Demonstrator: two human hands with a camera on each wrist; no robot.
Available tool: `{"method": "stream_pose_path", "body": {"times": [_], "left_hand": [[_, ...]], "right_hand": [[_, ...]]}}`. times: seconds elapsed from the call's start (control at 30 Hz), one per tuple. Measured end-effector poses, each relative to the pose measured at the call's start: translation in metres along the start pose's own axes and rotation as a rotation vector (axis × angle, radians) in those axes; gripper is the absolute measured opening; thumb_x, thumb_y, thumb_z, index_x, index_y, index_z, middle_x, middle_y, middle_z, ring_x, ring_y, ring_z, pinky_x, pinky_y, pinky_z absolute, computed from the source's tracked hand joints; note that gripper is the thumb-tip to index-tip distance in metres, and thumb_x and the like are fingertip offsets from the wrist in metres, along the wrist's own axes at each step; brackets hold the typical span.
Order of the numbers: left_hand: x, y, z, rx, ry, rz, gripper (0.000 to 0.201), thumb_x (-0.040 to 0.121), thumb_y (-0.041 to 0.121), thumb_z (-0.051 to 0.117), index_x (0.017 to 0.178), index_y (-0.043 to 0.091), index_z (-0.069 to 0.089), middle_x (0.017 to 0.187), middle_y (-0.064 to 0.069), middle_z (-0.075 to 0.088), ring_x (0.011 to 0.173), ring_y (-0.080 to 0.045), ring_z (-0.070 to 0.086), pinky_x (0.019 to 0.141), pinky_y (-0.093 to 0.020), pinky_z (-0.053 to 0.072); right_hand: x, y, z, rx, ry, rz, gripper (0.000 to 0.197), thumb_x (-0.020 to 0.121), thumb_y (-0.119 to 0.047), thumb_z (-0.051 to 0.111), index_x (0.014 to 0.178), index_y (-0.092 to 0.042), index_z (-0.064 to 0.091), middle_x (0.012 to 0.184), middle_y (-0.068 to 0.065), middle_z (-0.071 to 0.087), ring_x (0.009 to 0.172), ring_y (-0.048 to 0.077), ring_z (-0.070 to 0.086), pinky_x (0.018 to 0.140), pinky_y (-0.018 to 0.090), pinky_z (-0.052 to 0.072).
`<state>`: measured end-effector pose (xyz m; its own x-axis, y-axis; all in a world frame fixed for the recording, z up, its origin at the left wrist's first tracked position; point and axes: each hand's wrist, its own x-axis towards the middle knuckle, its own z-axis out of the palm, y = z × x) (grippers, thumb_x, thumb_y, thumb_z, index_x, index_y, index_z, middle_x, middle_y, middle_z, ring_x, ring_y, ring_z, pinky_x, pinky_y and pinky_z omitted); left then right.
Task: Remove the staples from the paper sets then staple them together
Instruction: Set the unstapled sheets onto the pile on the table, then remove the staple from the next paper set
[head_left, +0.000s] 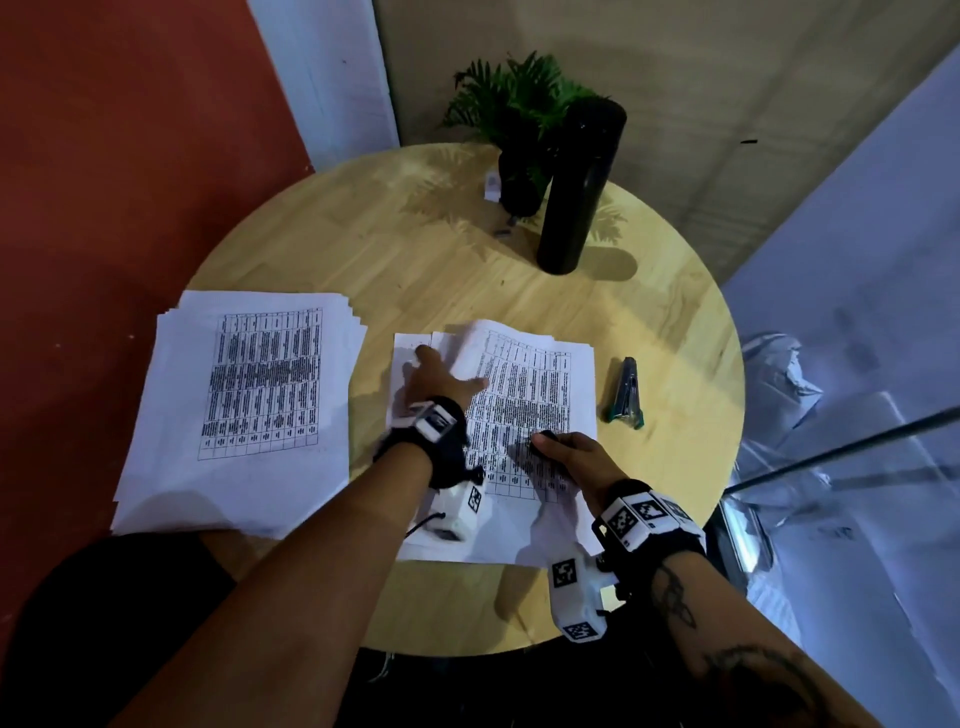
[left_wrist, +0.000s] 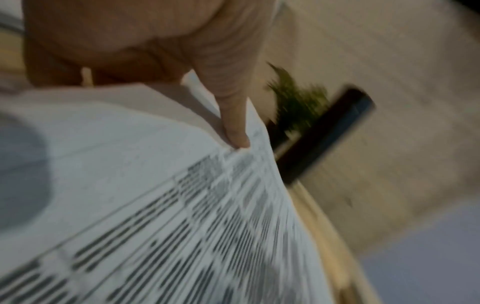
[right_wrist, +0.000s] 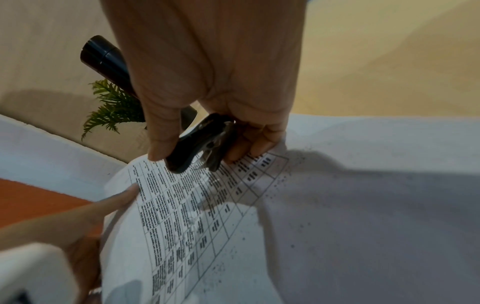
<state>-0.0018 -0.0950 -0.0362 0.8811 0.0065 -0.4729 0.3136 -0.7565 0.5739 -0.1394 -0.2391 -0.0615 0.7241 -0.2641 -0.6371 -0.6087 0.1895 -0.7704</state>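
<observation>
A paper set (head_left: 535, 384) with a printed table lies in the middle of the round wooden table (head_left: 415, 249). My left hand (head_left: 441, 376) holds up its top sheets at the far left corner, so they curl over. In the left wrist view the thumb (left_wrist: 233, 123) presses on the printed sheet (left_wrist: 182, 226), with the fingers hidden behind it. My right hand (head_left: 563, 452) rests on the near part of the set and grips a black staple remover (right_wrist: 197, 144), whose metal claws touch the page (right_wrist: 194, 216). A dark stapler (head_left: 626, 397) lies right of the papers.
A second, thicker stack of printed sheets (head_left: 249, 395) lies at the table's left edge. A tall black bottle (head_left: 582, 187) and a small potted plant (head_left: 519, 104) stand at the far side. A glass panel (head_left: 831, 457) is close on the right.
</observation>
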Motion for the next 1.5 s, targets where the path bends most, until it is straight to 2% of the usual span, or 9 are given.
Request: {"method": "stream_pose_path", "body": {"times": [0.13, 0.33, 0.5, 0.7, 0.8, 0.9, 1.03, 1.3, 1.5], "left_hand": [[0.010, -0.011, -0.023, -0.245, -0.179, -0.098, 0.064, 0.068, 0.055, 0.076, 0.107, 0.008, 0.058, 0.104, -0.014, 0.064, 0.077, -0.029, 0.065, 0.079, -0.031, 0.050], [0.001, -0.021, -0.019, 0.051, 0.029, 0.130, 0.036, 0.076, 0.042, 0.074, 0.101, 0.016, 0.071, 0.115, -0.012, 0.060, 0.117, -0.032, 0.051, 0.100, -0.040, 0.040], [-0.011, -0.029, -0.016, -0.440, 0.070, 0.146, 0.025, 0.065, 0.022, 0.085, 0.064, 0.016, 0.060, 0.066, -0.002, 0.060, 0.067, -0.020, 0.053, 0.068, -0.030, 0.042], [-0.008, -0.028, -0.032, -0.574, 0.144, 0.068, 0.097, 0.047, 0.031, 0.095, 0.126, 0.005, 0.045, 0.113, 0.001, 0.057, 0.097, -0.014, 0.057, 0.074, -0.019, 0.047], [-0.002, -0.035, -0.037, -0.511, -0.169, -0.096, 0.084, 0.035, 0.038, 0.094, 0.110, 0.009, 0.066, 0.107, -0.008, 0.070, 0.095, -0.027, 0.067, 0.082, -0.044, 0.056], [0.000, -0.037, -0.039, -0.290, -0.188, -0.063, 0.068, 0.061, 0.021, 0.088, 0.121, 0.008, 0.057, 0.111, -0.003, 0.064, 0.094, -0.026, 0.061, 0.051, -0.026, 0.052], [-0.010, -0.037, -0.043, -0.385, -0.088, 0.113, 0.053, 0.060, 0.016, 0.088, 0.104, 0.013, 0.059, 0.108, -0.003, 0.064, 0.103, -0.021, 0.061, 0.090, -0.034, 0.050], [-0.042, -0.017, -0.081, -0.737, 0.059, 0.337, 0.040, 0.070, -0.009, 0.075, 0.108, -0.004, 0.063, 0.106, -0.012, 0.062, 0.058, 0.010, 0.062, 0.067, -0.013, 0.053], [-0.065, -0.004, -0.112, -0.764, 0.000, 0.399, 0.030, 0.066, -0.005, 0.078, 0.090, 0.010, 0.069, 0.073, 0.013, 0.072, 0.070, -0.003, 0.067, 0.081, -0.031, 0.053]], "right_hand": [[-0.001, 0.000, 0.000, 0.016, 0.002, 0.007, 0.040, 0.078, -0.023, 0.072, 0.105, 0.003, 0.060, 0.103, 0.021, 0.065, 0.090, 0.028, 0.062, 0.092, 0.044, 0.049], [0.002, 0.002, -0.001, 0.005, 0.006, 0.018, 0.049, 0.077, -0.026, 0.073, 0.112, 0.005, 0.058, 0.106, 0.022, 0.065, 0.094, 0.030, 0.063, 0.093, 0.044, 0.049], [0.003, 0.003, -0.003, 0.008, -0.014, 0.021, 0.044, 0.078, -0.025, 0.073, 0.107, 0.004, 0.059, 0.103, 0.020, 0.066, 0.089, 0.029, 0.063, 0.091, 0.043, 0.050], [0.002, 0.005, -0.003, 0.039, -0.014, 0.008, 0.071, 0.060, -0.040, 0.081, 0.110, 0.006, 0.058, 0.100, 0.021, 0.067, 0.088, 0.029, 0.064, 0.088, 0.040, 0.051], [0.000, 0.004, -0.003, 0.038, -0.018, 0.008, 0.061, 0.068, -0.032, 0.078, 0.112, 0.006, 0.058, 0.105, 0.021, 0.066, 0.093, 0.030, 0.064, 0.092, 0.042, 0.049], [-0.001, 0.002, -0.004, 0.020, -0.004, 0.019, 0.045, 0.077, -0.023, 0.073, 0.111, 0.004, 0.058, 0.104, 0.019, 0.067, 0.095, 0.030, 0.064, 0.093, 0.042, 0.049], [-0.019, -0.015, -0.005, 0.023, -0.024, -0.011, 0.022, 0.085, -0.014, 0.065, 0.100, 0.002, 0.061, 0.090, 0.011, 0.065, 0.080, 0.020, 0.061, 0.068, 0.025, 0.051], [-0.075, -0.124, -0.010, -0.684, 0.223, -0.671, 0.044, 0.069, -0.026, 0.080, 0.104, -0.003, 0.066, 0.108, 0.008, 0.053, 0.100, 0.019, 0.052, 0.081, 0.015, 0.034], [-0.116, -0.186, 0.008, -0.809, 0.183, -0.990, 0.041, 0.064, -0.010, 0.083, 0.101, -0.002, 0.067, 0.153, 0.008, 0.014, 0.098, 0.012, 0.060, 0.086, 0.017, 0.047]]}}
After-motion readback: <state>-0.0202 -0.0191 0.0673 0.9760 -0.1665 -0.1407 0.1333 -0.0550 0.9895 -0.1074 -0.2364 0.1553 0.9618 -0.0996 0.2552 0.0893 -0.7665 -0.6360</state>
